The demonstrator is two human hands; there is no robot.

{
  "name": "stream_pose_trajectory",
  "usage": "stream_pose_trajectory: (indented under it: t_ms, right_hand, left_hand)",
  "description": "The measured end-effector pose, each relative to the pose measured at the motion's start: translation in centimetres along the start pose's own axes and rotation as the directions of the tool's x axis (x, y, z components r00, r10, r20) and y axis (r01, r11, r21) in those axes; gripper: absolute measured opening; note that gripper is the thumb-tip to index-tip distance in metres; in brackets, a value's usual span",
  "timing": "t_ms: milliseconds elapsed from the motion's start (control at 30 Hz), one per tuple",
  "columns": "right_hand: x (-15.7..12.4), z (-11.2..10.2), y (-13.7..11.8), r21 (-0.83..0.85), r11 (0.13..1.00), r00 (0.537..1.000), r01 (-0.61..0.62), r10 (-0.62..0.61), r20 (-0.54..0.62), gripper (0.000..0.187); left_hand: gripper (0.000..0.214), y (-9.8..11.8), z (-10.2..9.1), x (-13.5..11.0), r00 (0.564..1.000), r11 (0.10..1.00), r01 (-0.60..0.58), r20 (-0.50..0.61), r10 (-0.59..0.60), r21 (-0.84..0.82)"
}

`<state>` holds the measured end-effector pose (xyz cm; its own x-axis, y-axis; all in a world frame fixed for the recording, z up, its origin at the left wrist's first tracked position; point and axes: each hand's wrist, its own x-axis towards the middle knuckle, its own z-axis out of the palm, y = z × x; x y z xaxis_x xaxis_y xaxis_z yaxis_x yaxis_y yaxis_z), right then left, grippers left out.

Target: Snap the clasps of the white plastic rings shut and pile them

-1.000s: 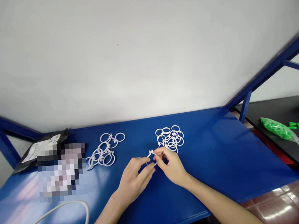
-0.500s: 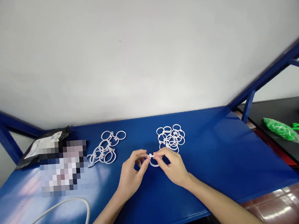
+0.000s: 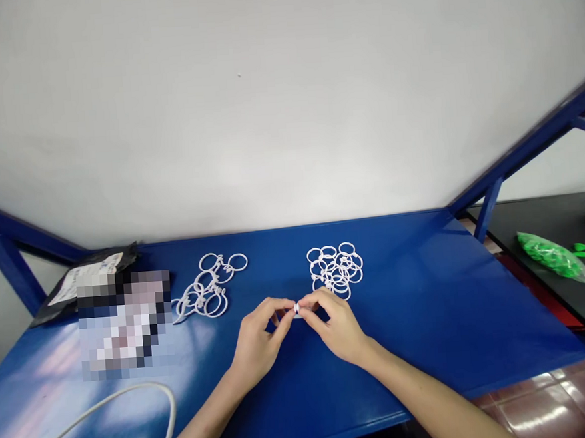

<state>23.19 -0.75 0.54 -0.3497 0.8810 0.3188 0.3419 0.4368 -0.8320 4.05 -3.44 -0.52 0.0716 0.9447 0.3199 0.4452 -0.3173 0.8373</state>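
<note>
A white curtain ring [image 3: 297, 309] is pinched between my two hands over the blue table, with its small knobbed clasp at my fingertips. Most of the ring's loop is hidden behind the fingers. My left hand [image 3: 257, 340] is closed, thumb and forefinger on the ring's left side. From the right, my right hand [image 3: 339, 327] grips the clasp side with thumb and forefinger. Just beyond my right hand lies a pile of overlapping white rings [image 3: 336, 266]. Another loose group of white rings [image 3: 206, 293] spreads out beyond my left hand.
On the left of the blue table [image 3: 419, 303] lie a black parcel [image 3: 109, 255] and a blurred-out item [image 3: 134, 317]. A white cable [image 3: 134, 388] loops at front left. To the right, a bag of green pieces [image 3: 550, 254] rests on a black surface.
My hands have drawn closer together, and the clasp's ends now meet between my fingertips. The ring's loop, which showed below the fingers, is now mostly out of sight.
</note>
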Motion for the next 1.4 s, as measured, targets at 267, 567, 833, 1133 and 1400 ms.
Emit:
stream_pose_trajectory:
  t_ms: [267, 567, 833, 1133, 1400]
  right_hand:
    - [-0.2, 0.0, 0.5, -0.077, 0.984, 0.987, 0.159, -0.157, 0.032, 0.011]
    - [-0.4, -0.4, 0.4, -0.123, 0.970, 0.971, 0.212, -0.195, 0.137, 0.019]
    - [-0.3, -0.6, 0.3, -0.186, 0.947, 0.956, 0.260, -0.226, 0.188, 0.020]
    - [1.6, -2.9, 1.3, -0.484, 0.842, 0.941, 0.236, -0.323, -0.103, 0.009]
    - [2.8, -6.5, 3.2, -0.630, 0.774, 0.923, 0.064, -0.285, -0.257, 0.010]
  left_hand:
    - [0.011, 0.2, 0.0, 0.4, 0.990, 0.990, -0.141, -0.019, 0.142, 0.015]
    - [0.008, -0.2, -0.1, -0.2, 0.982, 0.983, -0.178, 0.054, 0.180, -0.032]
    - [0.011, -0.6, -0.1, -0.1, 0.967, 0.976, -0.219, 0.135, 0.217, -0.002]
    - [0.033, -5.2, -3.8, 3.4, 0.954, 0.631, 0.079, -0.242, 0.176, 0.771]
    - [0.021, -7.5, -5.3, 3.2, 0.951, 0.510, 0.072, -0.212, 0.223, 0.857]
